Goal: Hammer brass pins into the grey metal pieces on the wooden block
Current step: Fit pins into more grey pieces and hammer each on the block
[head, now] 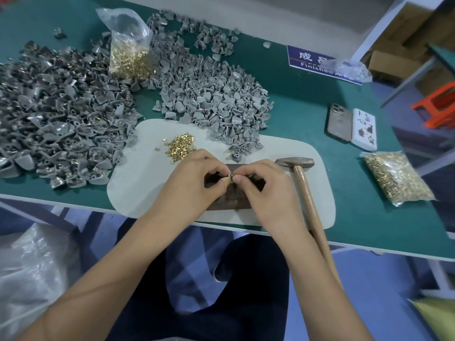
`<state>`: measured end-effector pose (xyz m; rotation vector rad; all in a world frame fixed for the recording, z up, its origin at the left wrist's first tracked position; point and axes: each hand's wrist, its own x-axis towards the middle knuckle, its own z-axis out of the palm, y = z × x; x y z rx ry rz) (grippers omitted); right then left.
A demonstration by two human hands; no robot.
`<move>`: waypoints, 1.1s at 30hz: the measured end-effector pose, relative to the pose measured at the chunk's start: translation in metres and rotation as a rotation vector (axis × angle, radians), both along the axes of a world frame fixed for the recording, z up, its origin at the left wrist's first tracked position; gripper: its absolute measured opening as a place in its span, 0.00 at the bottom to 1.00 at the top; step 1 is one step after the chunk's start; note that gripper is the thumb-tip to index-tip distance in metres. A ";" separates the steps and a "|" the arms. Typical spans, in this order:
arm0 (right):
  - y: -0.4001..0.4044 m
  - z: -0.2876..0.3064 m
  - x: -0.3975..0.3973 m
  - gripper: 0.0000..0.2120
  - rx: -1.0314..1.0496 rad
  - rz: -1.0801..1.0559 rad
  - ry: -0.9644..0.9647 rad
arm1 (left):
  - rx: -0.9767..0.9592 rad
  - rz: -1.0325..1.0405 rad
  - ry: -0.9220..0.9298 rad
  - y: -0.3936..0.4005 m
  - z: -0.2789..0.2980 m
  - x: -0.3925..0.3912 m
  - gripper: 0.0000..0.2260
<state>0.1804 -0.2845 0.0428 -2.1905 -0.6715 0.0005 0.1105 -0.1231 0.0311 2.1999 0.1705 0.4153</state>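
Grey pieces [61,114]: cast-looking metal, matt grey, some w/ darker, shinier faces.
Brass pins [178,147]: bright yellow metal, glossy, small loose heap.
Pin bags [129,49]: clear thin plastic, crinkled, shiny; 2nd bag [397,178] same film.
Block [231,198]: dark wood, worn, dull surface.
Hammer [295,163]: head dull grey-brown metal, scuffed; handle pale wood, smooth, slight sheen.
Mat [138,183]: light grey sheet, matt, smooth; material can't tell.
Bench top [307,94]: green, matt, even; white edge strip.
Phone [339,121]: metallic-tone back, satin.
Boxes [391,60]: brown cardboard, matt.
Stool [437,107]: orange plastic, semi-gloss.
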 end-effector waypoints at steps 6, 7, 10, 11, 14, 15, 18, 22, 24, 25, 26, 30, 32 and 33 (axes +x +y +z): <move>0.001 0.010 0.000 0.03 -0.141 0.027 -0.035 | -0.003 0.010 0.006 0.000 -0.001 -0.001 0.07; 0.002 0.013 0.000 0.03 -0.182 0.038 -0.040 | -0.002 0.013 0.002 -0.001 -0.001 0.000 0.07; 0.006 0.025 -0.002 0.04 -0.336 0.068 -0.114 | -0.004 0.025 -0.013 -0.002 -0.002 -0.001 0.07; 0.009 0.028 -0.003 0.05 -0.407 0.079 -0.159 | -0.004 0.027 -0.015 -0.002 -0.003 -0.001 0.07; 0.016 0.039 -0.004 0.08 -0.645 0.125 -0.279 | -0.006 0.019 -0.010 -0.001 -0.003 -0.001 0.08; 0.018 0.043 -0.002 0.08 -0.701 0.145 -0.306 | -0.003 0.015 -0.009 0.000 -0.003 0.000 0.08; 0.024 0.052 0.001 0.10 -0.788 0.204 -0.354 | 0.022 -0.002 -0.007 0.002 -0.002 0.000 0.08; 0.026 0.053 0.000 0.10 -0.826 0.242 -0.379 | 0.018 -0.018 -0.013 0.002 -0.002 0.000 0.09; 0.022 0.051 0.002 0.09 -0.747 0.221 -0.305 | 0.010 -0.001 -0.014 0.001 -0.002 0.000 0.09; 0.018 0.049 0.002 0.09 -0.682 0.203 -0.252 | 0.006 0.009 -0.016 0.001 -0.002 0.000 0.08; 0.015 0.046 0.002 0.08 -0.605 0.184 -0.199 | 0.006 0.017 -0.021 0.000 -0.002 -0.001 0.07; 0.008 0.033 -0.002 0.04 -0.346 0.124 -0.075 | 0.058 0.007 -0.056 -0.003 -0.001 -0.003 0.06; 0.008 0.032 0.000 0.04 -0.302 0.110 -0.063 | 0.100 0.017 -0.066 -0.005 0.000 -0.003 0.06; 0.008 0.032 0.001 0.04 -0.294 0.112 -0.062 | 0.108 0.024 -0.066 -0.006 0.000 -0.003 0.05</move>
